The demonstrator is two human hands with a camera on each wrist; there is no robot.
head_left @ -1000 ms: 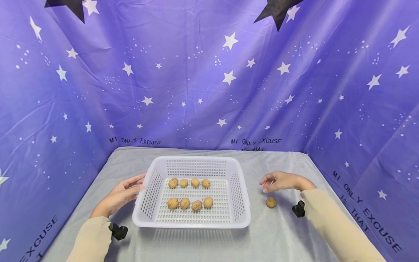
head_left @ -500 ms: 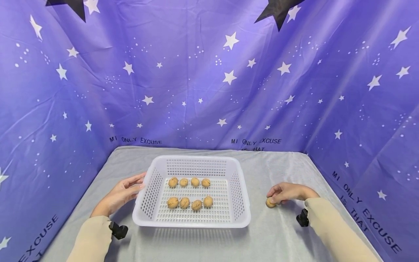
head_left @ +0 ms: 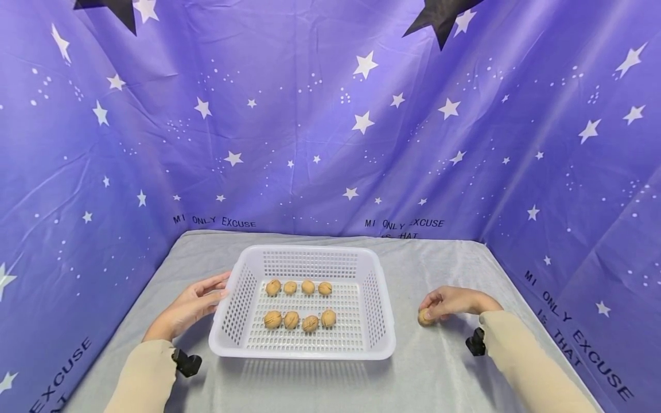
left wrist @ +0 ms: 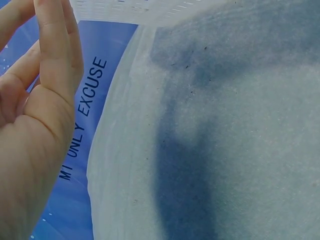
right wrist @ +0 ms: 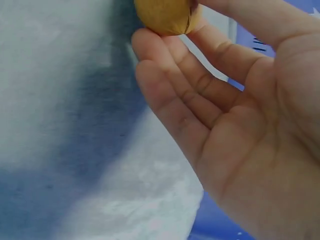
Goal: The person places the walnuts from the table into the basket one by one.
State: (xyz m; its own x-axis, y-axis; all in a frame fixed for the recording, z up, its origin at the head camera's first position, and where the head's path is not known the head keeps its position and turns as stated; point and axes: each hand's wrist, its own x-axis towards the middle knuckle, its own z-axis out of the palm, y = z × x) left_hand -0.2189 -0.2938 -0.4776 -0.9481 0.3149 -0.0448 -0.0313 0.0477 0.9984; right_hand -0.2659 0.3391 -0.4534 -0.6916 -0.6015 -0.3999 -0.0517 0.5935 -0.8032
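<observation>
My right hand (head_left: pixel 454 301) pinches a round tan walnut (head_left: pixel 425 317) between thumb and fingertips, right of the basket. In the right wrist view the same walnut (right wrist: pixel 165 15) shows at the top edge, the other fingers below it. My left hand (head_left: pixel 188 307) touches the left rim of a white perforated plastic basket (head_left: pixel 302 351) with nearly straight fingers and thumb. The left wrist view shows that hand (left wrist: pixel 40 100) at the left, its fingertips cut off at the top. Inside the basket, several walnuts (head_left: pixel 291 320) lie in two rows.
A grey cloth (head_left: pixel 439 373) covers the table. Purple curtains with white stars (head_left: pixel 310 115) stand at the back and both sides. Black wrist cameras (head_left: pixel 187 363) sit below both sleeves.
My right hand has come down and toward me onto the walnut and taken hold of it. The walnut has shifted slightly left. The left hand and the basket keep their places.
</observation>
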